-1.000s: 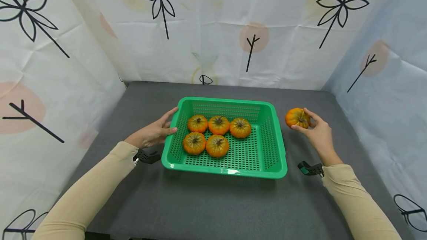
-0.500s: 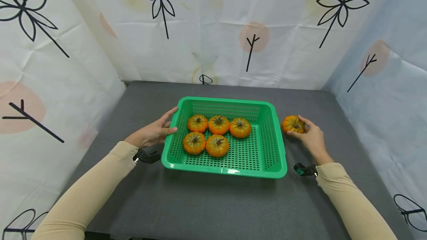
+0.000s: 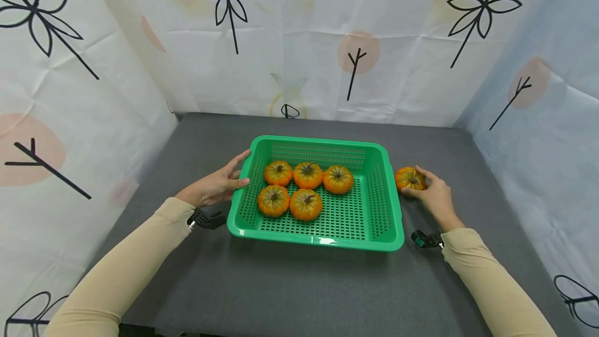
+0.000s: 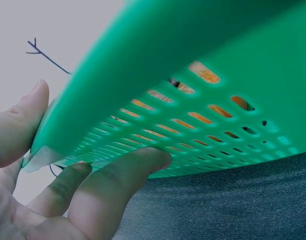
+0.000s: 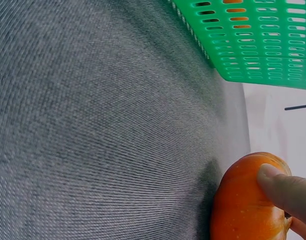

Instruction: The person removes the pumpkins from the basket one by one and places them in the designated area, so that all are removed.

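A green plastic basket [image 3: 374,196] with slotted walls stands mid-table, several small orange pumpkins [image 3: 305,205] grouped in its left part. My left hand [image 3: 222,183] grips the basket's left end; the left wrist view shows the thumb [image 4: 23,122] at the rim and fingers against the slotted wall. Just outside the basket's right end, my right hand [image 3: 435,194] holds another small pumpkin [image 3: 408,177] between thumb and fingers. In the right wrist view this pumpkin [image 5: 243,205] sits low at the grey tabletop, its stem side toward the hand.
The grey table [image 3: 290,285] is bordered by a patterned white cloth [image 3: 398,87] behind and at both sides. Each wrist wears a black strap, such as the right strap [image 3: 428,238]. In the basket, its slotted floor shows at the right of the pumpkins.
My right hand has brought its pumpkin left and toward me, down close beside the basket's right end. The left hand, basket and pumpkins inside have stayed in place.
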Demonstrator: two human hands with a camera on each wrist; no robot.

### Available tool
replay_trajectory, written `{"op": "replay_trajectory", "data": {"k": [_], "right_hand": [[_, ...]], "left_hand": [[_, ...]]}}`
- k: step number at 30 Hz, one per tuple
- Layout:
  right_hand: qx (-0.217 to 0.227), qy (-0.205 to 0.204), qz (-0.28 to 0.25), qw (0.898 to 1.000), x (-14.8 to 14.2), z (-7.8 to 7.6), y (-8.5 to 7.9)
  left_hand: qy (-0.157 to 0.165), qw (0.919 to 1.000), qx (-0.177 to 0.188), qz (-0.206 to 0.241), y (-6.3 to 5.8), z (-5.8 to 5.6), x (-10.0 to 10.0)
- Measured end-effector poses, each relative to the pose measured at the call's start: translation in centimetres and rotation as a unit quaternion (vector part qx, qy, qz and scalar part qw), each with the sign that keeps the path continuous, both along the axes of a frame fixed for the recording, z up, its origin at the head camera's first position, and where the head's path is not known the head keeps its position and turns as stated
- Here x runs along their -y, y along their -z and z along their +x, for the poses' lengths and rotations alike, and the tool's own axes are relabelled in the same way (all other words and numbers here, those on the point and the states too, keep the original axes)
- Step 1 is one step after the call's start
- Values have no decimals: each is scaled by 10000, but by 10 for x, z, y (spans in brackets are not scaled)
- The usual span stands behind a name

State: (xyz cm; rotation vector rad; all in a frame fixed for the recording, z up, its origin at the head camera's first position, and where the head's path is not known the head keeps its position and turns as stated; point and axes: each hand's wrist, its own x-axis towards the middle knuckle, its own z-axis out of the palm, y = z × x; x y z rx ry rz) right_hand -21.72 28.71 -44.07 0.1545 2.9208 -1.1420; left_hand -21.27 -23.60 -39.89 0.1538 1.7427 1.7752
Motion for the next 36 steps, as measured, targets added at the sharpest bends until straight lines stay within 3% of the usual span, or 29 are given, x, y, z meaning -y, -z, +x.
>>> {"op": "replay_trajectory", "data": {"k": [36], "right_hand": [[392, -355, 142, 9985, -2, -13, -2]], "left_hand": [[23, 10000, 7, 21, 1, 0, 1]]}}
